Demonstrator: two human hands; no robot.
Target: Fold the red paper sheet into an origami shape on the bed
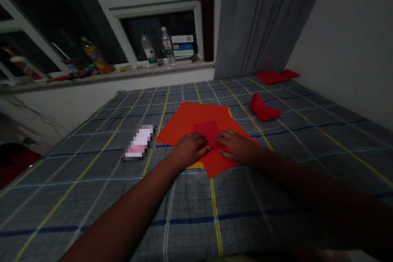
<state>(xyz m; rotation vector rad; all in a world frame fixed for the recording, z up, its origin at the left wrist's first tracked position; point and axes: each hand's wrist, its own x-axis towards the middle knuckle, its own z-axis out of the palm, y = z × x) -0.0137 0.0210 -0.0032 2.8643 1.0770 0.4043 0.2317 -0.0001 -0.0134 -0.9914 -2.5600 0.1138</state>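
Observation:
A small folded sheet of red paper (208, 129) lies over several orange sheets of paper (181, 123), which overlap at angles on the bed. My left hand (193, 147) grips the red paper at its left side, fingers bent and thumb reaching toward the middle. On the right side my right hand (235, 146) holds the same paper, its fingers curled and its thumb low. The near edge of the red paper is partly hidden by the hands. A strip of yellow paper (195, 165) shows beneath the orange sheets.
A phone (139, 142) lies left of the sheets on the checked bedcover (116, 196). To the right rests a folded red paper shape (263, 108), with more flat red pieces (272, 77) behind. Bottles (168, 47) and stacked boxes (183, 47) stand on the windowsill.

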